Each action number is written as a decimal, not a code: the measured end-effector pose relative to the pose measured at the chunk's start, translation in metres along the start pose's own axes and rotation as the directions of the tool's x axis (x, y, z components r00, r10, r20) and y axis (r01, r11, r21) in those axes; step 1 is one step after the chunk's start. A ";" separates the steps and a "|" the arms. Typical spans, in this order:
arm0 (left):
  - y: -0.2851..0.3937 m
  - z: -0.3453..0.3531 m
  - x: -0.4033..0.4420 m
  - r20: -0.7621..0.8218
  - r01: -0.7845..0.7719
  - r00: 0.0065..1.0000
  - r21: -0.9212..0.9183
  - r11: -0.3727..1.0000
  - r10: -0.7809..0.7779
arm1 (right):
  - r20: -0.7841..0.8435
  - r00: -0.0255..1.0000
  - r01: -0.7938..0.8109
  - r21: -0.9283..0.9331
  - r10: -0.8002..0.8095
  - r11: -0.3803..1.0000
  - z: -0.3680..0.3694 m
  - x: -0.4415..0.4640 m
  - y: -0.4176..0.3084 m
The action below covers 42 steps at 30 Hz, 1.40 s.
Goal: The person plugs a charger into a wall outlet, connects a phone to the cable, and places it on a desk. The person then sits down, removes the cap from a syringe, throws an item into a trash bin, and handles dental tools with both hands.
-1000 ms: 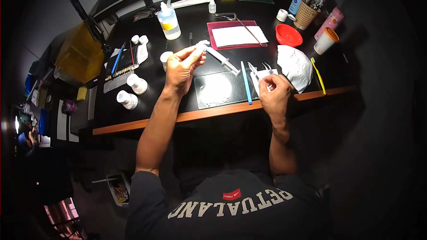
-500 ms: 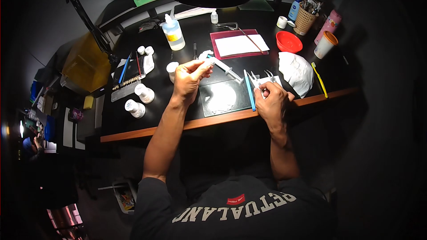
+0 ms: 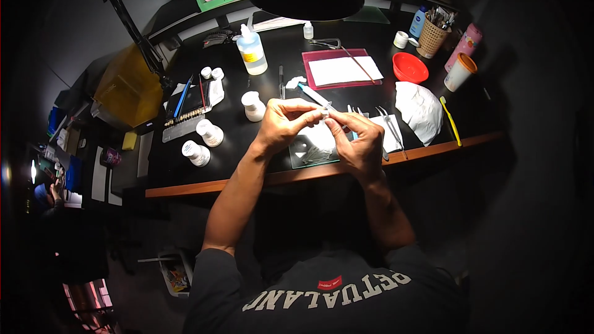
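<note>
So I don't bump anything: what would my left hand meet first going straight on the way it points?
Your left hand, with a small whitish piece at its fingertips, would probably meet your right hand first; depth there is unclear.

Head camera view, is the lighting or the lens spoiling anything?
Head view: white glare washes out part of the clear glass plate; the small pale piece in the left hand is too small and bright to make out; the right-hand corners sink into near-black; the far edge of the black table bows, probably from lens distortion.
</note>
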<state>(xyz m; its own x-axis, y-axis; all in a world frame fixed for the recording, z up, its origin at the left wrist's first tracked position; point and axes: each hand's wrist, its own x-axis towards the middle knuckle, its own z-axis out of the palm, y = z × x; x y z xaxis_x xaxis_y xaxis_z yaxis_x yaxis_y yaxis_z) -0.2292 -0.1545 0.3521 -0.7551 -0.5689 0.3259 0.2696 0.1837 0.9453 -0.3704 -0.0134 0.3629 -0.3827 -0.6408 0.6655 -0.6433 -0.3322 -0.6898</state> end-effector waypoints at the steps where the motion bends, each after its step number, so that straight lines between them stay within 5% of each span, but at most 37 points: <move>1: -0.001 0.000 0.000 -0.004 0.003 1.000 0.000 1.000 -0.003 | -0.014 1.000 -0.005 -0.007 0.005 1.000 -0.001 -0.001 0.001; 8: 0.012 -0.007 -0.007 -0.151 -0.085 0.985 -0.034 0.996 0.079 | -0.111 0.993 -0.039 -0.100 0.028 0.994 -0.037 -0.021 0.003; 9: 0.006 -0.007 -0.012 -0.213 -0.119 0.974 -0.215 0.969 0.072 | -0.099 0.991 -0.095 -0.087 0.086 0.992 -0.045 -0.030 0.008; 10: 0.012 -0.006 -0.023 -0.260 -0.120 0.963 -0.165 0.979 0.074 | -0.088 0.986 -0.148 -0.078 0.141 0.986 -0.050 -0.040 0.011; 12: 0.027 0.003 -0.056 -0.315 -0.069 0.949 -0.136 0.988 0.023 | 0.011 0.958 -0.287 0.084 0.287 0.954 -0.055 -0.058 0.002; 16: 0.033 0.018 -0.136 -0.419 -0.066 0.907 -0.215 0.974 -0.031 | 0.373 0.825 -0.477 0.058 0.424 0.877 -0.056 -0.086 -0.018; 20: 0.037 0.012 -0.217 -0.576 -0.047 0.811 -0.239 0.970 -0.103 | 0.693 0.685 -0.391 0.092 0.223 0.916 -0.028 -0.118 -0.010; 24: 0.034 -0.008 -0.308 -0.836 -0.091 0.536 -0.196 0.976 -0.118 | 0.858 0.493 -0.390 0.071 0.144 0.918 0.013 -0.142 -0.035; 27: 0.021 -0.021 -0.376 -0.958 -0.077 0.210 -0.215 0.974 -0.195 | 0.919 0.393 -0.214 0.125 -0.032 0.969 0.034 -0.148 -0.044; 32: -0.048 -0.042 -0.498 -0.935 -0.317 -0.268 -0.142 0.938 -0.233 | 0.928 0.296 -0.034 0.245 -0.225 0.969 0.056 -0.135 -0.081; 34: -0.085 -0.057 -0.555 -0.864 -0.349 -0.415 -0.139 0.927 -0.286 | 0.919 0.360 -0.056 0.195 -0.162 0.979 0.061 -0.137 -0.096; 38: -0.137 -0.084 -0.656 -0.710 -0.575 -0.530 -0.103 0.812 -0.465 | 0.850 0.451 -0.001 0.305 -0.272 0.952 0.072 -0.152 -0.103; 42: -0.152 -0.111 -0.713 -0.606 -0.581 -0.602 -0.115 0.806 -0.520 | 0.861 0.450 -0.007 0.271 -0.239 0.962 0.074 -0.162 -0.117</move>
<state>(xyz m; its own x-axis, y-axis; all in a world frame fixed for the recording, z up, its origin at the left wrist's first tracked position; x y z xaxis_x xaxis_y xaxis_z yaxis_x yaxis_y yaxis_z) 0.3344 0.1345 -0.0253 0.6763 -0.2389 -0.6968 0.7246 0.3862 0.5708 -0.1841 0.0781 0.3145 0.5525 -0.8042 0.2190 -0.4364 -0.5030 -0.7461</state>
